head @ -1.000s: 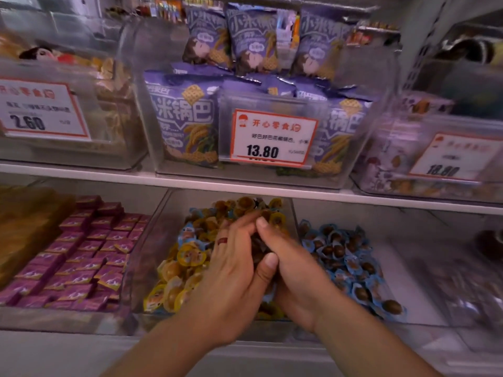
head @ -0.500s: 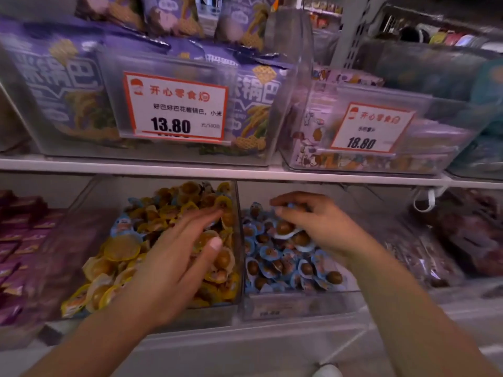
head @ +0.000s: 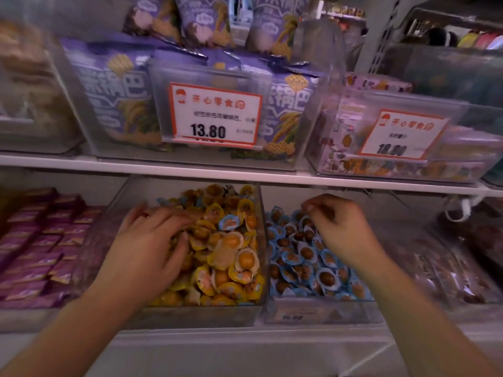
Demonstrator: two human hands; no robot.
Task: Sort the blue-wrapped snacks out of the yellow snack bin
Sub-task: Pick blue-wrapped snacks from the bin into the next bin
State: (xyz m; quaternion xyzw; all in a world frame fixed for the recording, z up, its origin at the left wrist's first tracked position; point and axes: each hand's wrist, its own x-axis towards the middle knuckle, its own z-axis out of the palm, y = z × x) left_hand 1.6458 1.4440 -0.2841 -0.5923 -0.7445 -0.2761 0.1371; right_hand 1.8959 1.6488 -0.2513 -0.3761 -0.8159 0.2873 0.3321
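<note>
A clear bin point(head: 190, 314) on the lower shelf holds a heap of yellow-wrapped snacks point(head: 231, 257). A few blue-wrapped snacks lie among them, one near the middle point(head: 229, 223) and others at the back left point(head: 163, 200). My left hand point(head: 152, 240) rests on the left of this heap, fingers spread and straight. The neighbouring clear bin point(head: 313, 311) is full of blue-wrapped snacks point(head: 299, 257). My right hand point(head: 340, 229) hovers over its back half with curled, blurred fingers. Whether they pinch anything is unclear.
Purple packets point(head: 40, 240) fill the bin at the left. Dark packets point(head: 449, 268) lie at the right. The white upper shelf point(head: 245, 176) hangs low over the bins and carries purple bags and price tags point(head: 215, 115).
My hands, clasped together over the yellow bin a second ago, have parted. The right went over the blue bin. The left has slid further left and back onto the yellow heap.
</note>
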